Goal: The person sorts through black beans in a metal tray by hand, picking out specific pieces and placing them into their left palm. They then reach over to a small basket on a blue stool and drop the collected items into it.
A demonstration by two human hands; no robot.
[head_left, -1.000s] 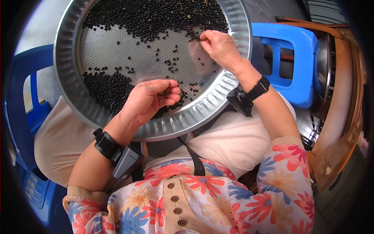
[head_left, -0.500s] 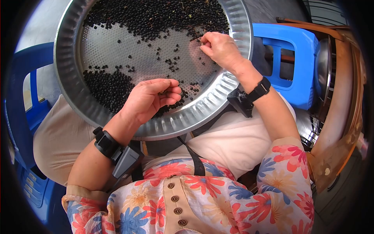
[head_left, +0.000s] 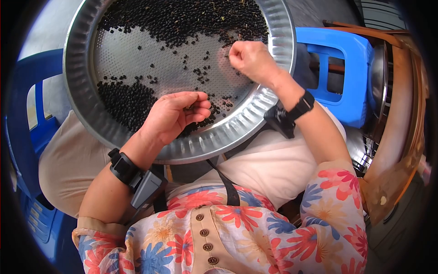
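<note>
A wide round metal pan (head_left: pixel 200 148) with a perforated bottom rests over my lap. Black beans (head_left: pixel 182 18) mixed with bits of debris spread across its far side, and a second pile of black beans (head_left: pixel 125 102) lies at the near left. Some beans are scattered between them. My left hand (head_left: pixel 180 112) is above the near pile, palm turned up and fingers curled; whatever it holds is too small to name. Over the right part of the pan, my right hand (head_left: pixel 253 59) is closed just below the far beans, its fingertips mostly hidden.
A blue plastic stool (head_left: pixel 360 77) stands to the right of the pan, with wooden furniture (head_left: pixel 392 118) beyond it. Another blue plastic seat (head_left: pixel 18 118) is on the left. Dark devices are strapped to both wrists.
My right hand has shifted slightly left and down, and its fingers have curled in more. My left hand has barely moved.
</note>
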